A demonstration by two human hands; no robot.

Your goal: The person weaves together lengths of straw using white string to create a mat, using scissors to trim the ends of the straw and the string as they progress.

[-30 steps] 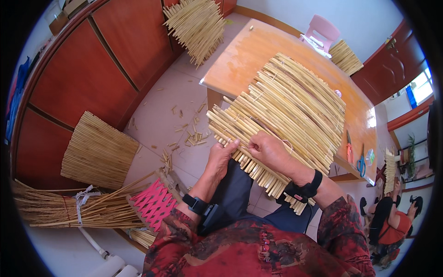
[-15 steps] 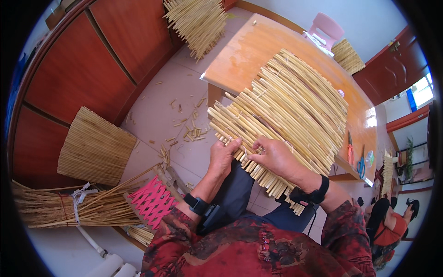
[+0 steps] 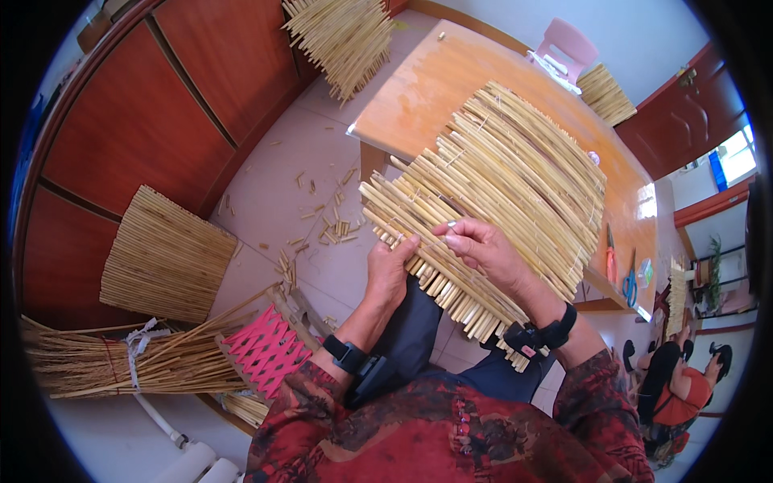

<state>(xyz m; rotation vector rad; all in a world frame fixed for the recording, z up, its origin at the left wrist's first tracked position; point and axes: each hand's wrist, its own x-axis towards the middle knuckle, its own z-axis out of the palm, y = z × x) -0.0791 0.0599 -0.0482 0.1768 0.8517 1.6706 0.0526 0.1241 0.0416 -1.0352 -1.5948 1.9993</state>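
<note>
A mat of pale straw-coloured stalks point(image 3: 523, 185), tied side by side with thin thread, lies partly on the wooden table point(image 3: 403, 113) and hangs over its near edge above my lap. My left hand point(image 3: 388, 272) is closed on the mat's near left edge, thumb on top and fingers underneath. Just right of it, my right hand point(image 3: 489, 251) hovers over the stalks with thumb and fingers pinched together. What the pinch holds is too small to make out. Several thread knots show along the stalks' left ends.
Orange-handled pliers point(image 3: 611, 262) and blue-handled scissors point(image 3: 630, 283) lie at the table's right edge. More stalk mats point(image 3: 165, 253) lean by the red-brown cabinets. Cut stalk pieces point(image 3: 338, 229) litter the floor. A pink stool point(image 3: 262, 342) and a stalk bundle point(image 3: 88, 358) are at lower left; another person point(image 3: 676, 394) sits at right.
My right hand has lifted slightly up and away from the mat's edge, turning with its fingers pinched. My left hand keeps its grip in nearly the same place.
</note>
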